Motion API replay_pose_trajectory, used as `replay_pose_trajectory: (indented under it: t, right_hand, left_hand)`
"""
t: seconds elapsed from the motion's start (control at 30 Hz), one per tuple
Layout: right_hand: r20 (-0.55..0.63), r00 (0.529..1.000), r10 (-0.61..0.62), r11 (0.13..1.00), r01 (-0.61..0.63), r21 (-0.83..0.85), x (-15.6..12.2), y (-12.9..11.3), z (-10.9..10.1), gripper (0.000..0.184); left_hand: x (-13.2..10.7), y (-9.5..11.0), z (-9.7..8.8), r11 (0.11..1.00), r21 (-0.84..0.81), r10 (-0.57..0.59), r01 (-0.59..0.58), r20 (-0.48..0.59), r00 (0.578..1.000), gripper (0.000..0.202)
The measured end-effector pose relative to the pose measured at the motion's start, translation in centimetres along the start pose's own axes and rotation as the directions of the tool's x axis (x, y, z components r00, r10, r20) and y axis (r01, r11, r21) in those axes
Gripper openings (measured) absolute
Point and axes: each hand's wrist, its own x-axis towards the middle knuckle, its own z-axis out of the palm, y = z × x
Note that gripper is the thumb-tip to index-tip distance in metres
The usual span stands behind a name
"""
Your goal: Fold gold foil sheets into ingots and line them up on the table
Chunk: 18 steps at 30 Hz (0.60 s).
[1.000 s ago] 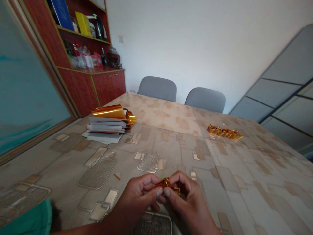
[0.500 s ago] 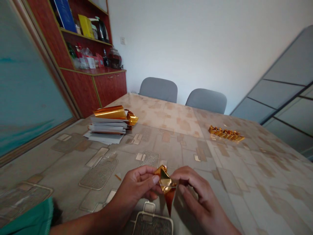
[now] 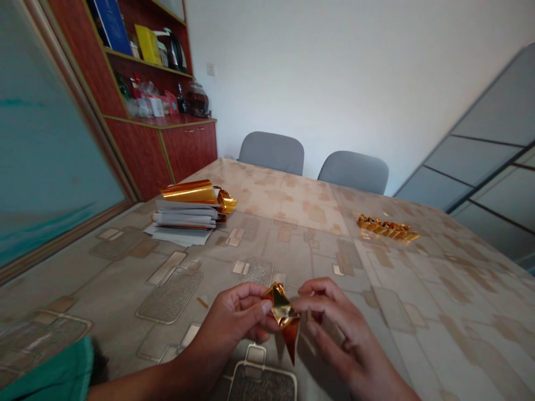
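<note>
A folded piece of shiny gold foil paper [image 3: 283, 309] is pinched between the thumb and fingers of my left hand [image 3: 240, 314]. Its lower end tapers to a copper-coloured point hanging over the table. My right hand [image 3: 336, 328] is at the right side of the foil, thumb and fingers parted, with an index fingertip at or very near its edge. Further off on the right lies a row of folded gold foil pieces [image 3: 388, 227]. To the left rests a stack of foil-backed paper sheets [image 3: 186, 217], topped by a curled gold sheet [image 3: 190, 192].
A patterned cloth covers the table [image 3: 267, 234]. Just left of my left hand lies a tiny scrap [image 3: 203, 301]. Two grey chairs [image 3: 271, 151] stand at the far edge. A red-brown cabinet [image 3: 188, 145] with bottles and a kettle is at the back left.
My right hand's fingers have spread apart and loosened from the foil's right side. The left hand keeps its pinch, and the foil has barely shifted.
</note>
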Motion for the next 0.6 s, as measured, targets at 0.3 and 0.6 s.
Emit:
replay_pose_trajectory:
  t: [0.3, 0.6]
  right_hand:
    - [-0.063, 0.997, 0.049, 0.996, -0.043, 0.083, -0.2, 1.2, 1.8, 0.011]
    - [-0.308, 0.950, 0.056, 0.997, -0.072, -0.041, 0.4, 1.3, 3.7, 0.022]
  left_hand:
    - [-0.3, -1.0, -0.1, 0.993, 0.057, 0.095, -0.104, 0.129, 0.987, 0.036]
    - [-1.3, -0.9, 0.3, 0.989, 0.074, 0.116, -0.125, 0.115, 0.987, 0.030]
